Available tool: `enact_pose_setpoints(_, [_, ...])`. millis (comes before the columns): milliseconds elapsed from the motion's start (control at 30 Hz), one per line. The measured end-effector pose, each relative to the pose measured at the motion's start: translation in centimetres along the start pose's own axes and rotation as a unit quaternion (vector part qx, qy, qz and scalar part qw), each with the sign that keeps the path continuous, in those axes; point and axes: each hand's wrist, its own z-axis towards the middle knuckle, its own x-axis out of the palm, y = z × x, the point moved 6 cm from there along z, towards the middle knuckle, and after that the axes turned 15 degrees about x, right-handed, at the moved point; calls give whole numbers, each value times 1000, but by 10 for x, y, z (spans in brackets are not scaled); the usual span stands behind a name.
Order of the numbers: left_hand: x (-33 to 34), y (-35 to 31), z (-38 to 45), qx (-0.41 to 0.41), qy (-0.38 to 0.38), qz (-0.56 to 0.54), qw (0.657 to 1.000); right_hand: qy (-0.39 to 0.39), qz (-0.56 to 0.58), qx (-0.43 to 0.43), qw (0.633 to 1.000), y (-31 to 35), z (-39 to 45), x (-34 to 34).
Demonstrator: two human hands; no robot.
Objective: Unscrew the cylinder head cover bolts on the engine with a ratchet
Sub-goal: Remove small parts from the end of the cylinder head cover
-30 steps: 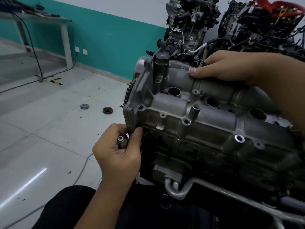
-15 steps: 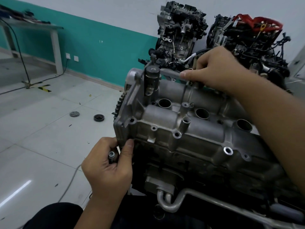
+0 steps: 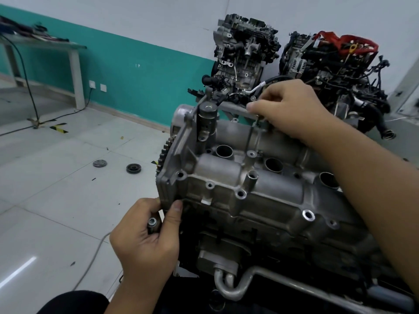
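- While the right hand (image 3: 292, 109) is pinching a bolt (image 3: 259, 120) at the far rim of the cylinder head cover (image 3: 260, 177), the left hand (image 3: 145, 241) is gripping a removed bolt (image 3: 152, 223) at the near corner.
- Bolts are looking small, rigid, probably oily; the head is offering the best purchase.
- No ratchet is showing.

Pale tiled floor (image 3: 56, 196) with two dark round discs (image 3: 100, 163) (image 3: 134, 168) (near each other), grey cable (image 3: 95, 254).
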Motion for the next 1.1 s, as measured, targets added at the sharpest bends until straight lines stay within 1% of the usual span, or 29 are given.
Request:
enact_pose_setpoints(33, [0, 0, 0, 3, 0, 5, 1000, 17, 24, 8, 1000, -2, 0, -1])
enact_pose_setpoints(100, [-1, 0, 1, 9, 0, 15, 1000, 25, 8, 6, 1000, -3, 0, -1])
enact_pose_setpoints(267, [-3, -3, 3, 27, 3, 7, 1000, -41, -37, -2, 998, -2, 0, 1])
enact_pose_setpoints(300, [-3, -4, 3, 31, 3, 9, 999, -38, -24, 2, 999, -3, -1, 2])
enact_pose_setpoints(367, [-3, -5, 4, 37, 3, 16, 999, -6, 34, 16, 999, -6, 0, 2])
enact_pose_setpoints(400, [-2, -5, 4, 39, 3, 20, 999, 4, 41, 16, 999, -7, -1, 1])
enact_pose_setpoints(467, [-2, -5, 4, 41, 2, 26, 999, -3, 10, 5, 1000, -5, -1, 2])
enact_pose_setpoints(533, [-1, -4, 4, 35, 2, 32, 999, -37, -28, 1, 999, -3, 0, 1])
enact_pose_setpoints(600, [-2, -3, 3, 31, 1, 39, 999, -58, -41, 0, 997, -2, -1, 0])
enact_pose_setpoints(733, [-3, -5, 4, 40, 5, 43, 998, -15, 13, -7, 1000, -3, -4, 0])
enact_pose_setpoints(800, [-3, -4, 4, 39, 7, 47, 998, -32, -10, -16, 999, -1, -3, -2])
enact_pose_setpoints(967, [-3, -3, 4, 49, 8, 38, 998, -75, -49, 3, 996, 0, -5, 1])
enact_pose_setpoints(1100, [-2, 0, 2, 48, 2, 29, 998, -37, -8, 17, 999, -3, -4, 1])
